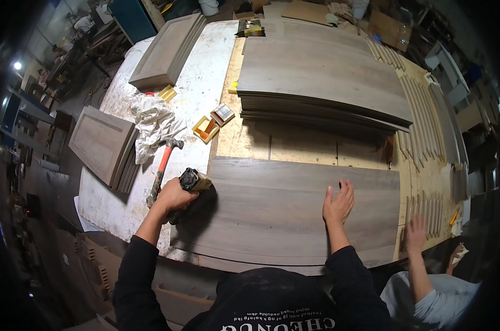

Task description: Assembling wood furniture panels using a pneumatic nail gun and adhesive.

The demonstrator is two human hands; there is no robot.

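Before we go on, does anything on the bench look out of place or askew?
Mostly minor clutter, with no clear spill or damage. The white cloth is bunched up beside the lower-left panel stack, untidy against the squared panels. The hammer lies loose near the left hand, which grips a power tool.

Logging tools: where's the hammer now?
In the head view, left of centre, the hammer lies between the crumpled cloth and the left hand.
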